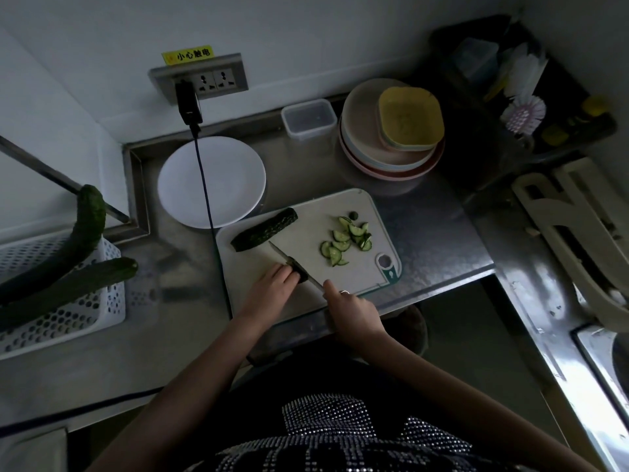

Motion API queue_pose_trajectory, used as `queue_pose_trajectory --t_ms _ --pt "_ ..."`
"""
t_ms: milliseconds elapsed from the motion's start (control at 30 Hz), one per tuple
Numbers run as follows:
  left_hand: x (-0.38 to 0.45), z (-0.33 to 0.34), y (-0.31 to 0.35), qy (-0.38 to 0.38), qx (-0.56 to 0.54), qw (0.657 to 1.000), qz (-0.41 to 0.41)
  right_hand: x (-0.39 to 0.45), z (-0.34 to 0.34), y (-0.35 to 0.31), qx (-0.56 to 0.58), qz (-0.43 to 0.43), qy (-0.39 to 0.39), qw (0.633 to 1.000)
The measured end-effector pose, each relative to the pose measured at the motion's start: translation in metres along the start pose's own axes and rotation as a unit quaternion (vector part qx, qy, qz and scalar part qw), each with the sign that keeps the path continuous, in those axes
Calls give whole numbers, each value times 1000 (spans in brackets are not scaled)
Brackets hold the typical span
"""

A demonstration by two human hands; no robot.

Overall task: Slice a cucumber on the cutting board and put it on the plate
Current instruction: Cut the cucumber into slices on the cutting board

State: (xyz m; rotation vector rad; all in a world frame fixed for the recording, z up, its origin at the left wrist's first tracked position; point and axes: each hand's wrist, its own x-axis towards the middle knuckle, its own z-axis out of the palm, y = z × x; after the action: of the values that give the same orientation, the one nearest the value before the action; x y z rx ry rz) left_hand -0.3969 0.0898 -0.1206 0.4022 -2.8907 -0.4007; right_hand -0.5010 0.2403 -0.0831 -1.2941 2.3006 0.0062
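A pale cutting board [306, 294] lies on the steel counter. My left hand [274, 287] holds down a short cucumber piece [299, 272] at the board's near left. My right hand [350, 308] grips a knife [289, 259] whose blade rests against that piece. A longer cucumber half [263, 229] lies at the board's far left. Several half-moon slices [347, 241] are heaped on the right side of the board. A white plate [235, 180] with nothing on it sits behind the board to the left.
A white perforated basket [68, 301] at the left holds two whole cucumbers [88, 229]. A black cable [207, 206] runs from the wall socket across the plate. A stack of plates [360, 137], a clear container [308, 119] and a dish rack [578, 212] stand behind and right.
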Motion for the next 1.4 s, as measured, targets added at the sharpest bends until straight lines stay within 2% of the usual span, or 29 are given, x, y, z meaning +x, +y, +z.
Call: queue_pose_trajectory --t_ms 267,433,533,700,800,1000,1100,1200,1333,1400 --pt "1 0 0 -11 7 1000 -4 2 -3 1 -22 10 -18 1000" --pt "2 2 -2 -7 2 1000 6 5 -9 19 31 93 37 994" --pt "1 3 -2 -1 10 1000 15 2 -10 23 55 85 58 993" --pt "10 -9 14 79 17 994 79 -3 -13 25 -7 43 78 996" --pt "21 -17 21 68 14 989 128 -5 -16 25 -24 46 80 995" --pt "40 -22 13 -27 -17 993 117 -8 -20 31 -49 47 104 992" --pt "61 -30 22 -142 -25 988 56 -9 -20 36 -62 37 90 993" --pt "86 -40 32 -262 -22 965 8 -11 -22 42 -65 33 85 994" --pt "112 -43 46 -408 -22 911 -56 -14 -21 45 -62 23 85 994" --pt "117 -38 45 -396 -52 915 -58 -12 -21 46 -58 22 94 994"
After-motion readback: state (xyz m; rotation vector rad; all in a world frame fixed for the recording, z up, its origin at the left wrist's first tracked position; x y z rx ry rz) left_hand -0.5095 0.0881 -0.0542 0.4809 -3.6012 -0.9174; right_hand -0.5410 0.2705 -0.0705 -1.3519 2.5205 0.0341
